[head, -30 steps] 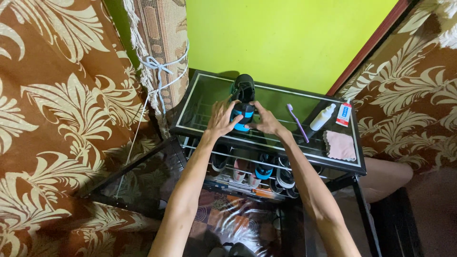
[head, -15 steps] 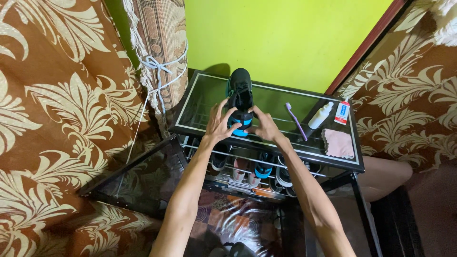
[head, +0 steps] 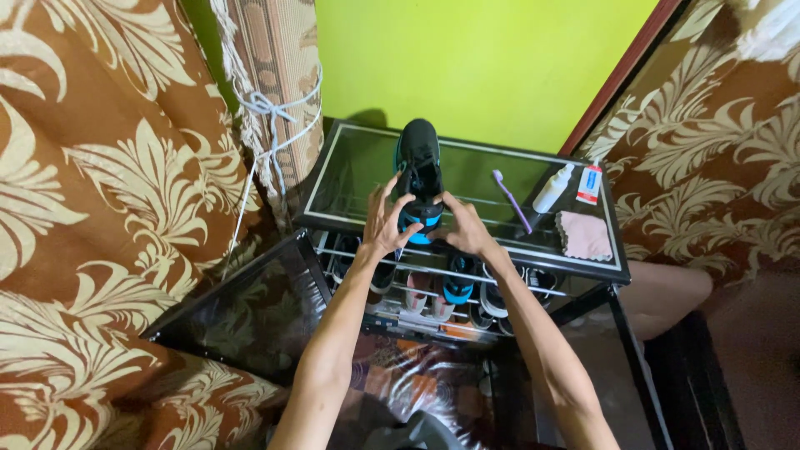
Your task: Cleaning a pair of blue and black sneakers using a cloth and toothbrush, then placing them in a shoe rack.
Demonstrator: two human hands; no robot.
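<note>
A black sneaker (head: 419,162) with a blue heel stands on the glass top of a black-framed shoe rack (head: 350,162), toe pointing towards the green wall. My left hand (head: 383,223) grips the left side of its heel. On the other side, my right hand (head: 461,227) clasps the heel too, so both hands hold the shoe together at the near end of the glass. A thin dark lace end hangs below my left hand.
On the glass to the right lie a purple toothbrush (head: 509,198), a white bottle (head: 552,188), a small tube (head: 588,182) and a pink cloth (head: 583,234). Several shoes (head: 454,290) fill the wire shelf below. A lower glass table (head: 250,317) and patterned curtains (head: 92,208) flank the rack.
The sneaker has gone from tipped up on its heel to lying flat on the glass, toe away from me. Both hands stayed on its heel. The view shifted slightly.
</note>
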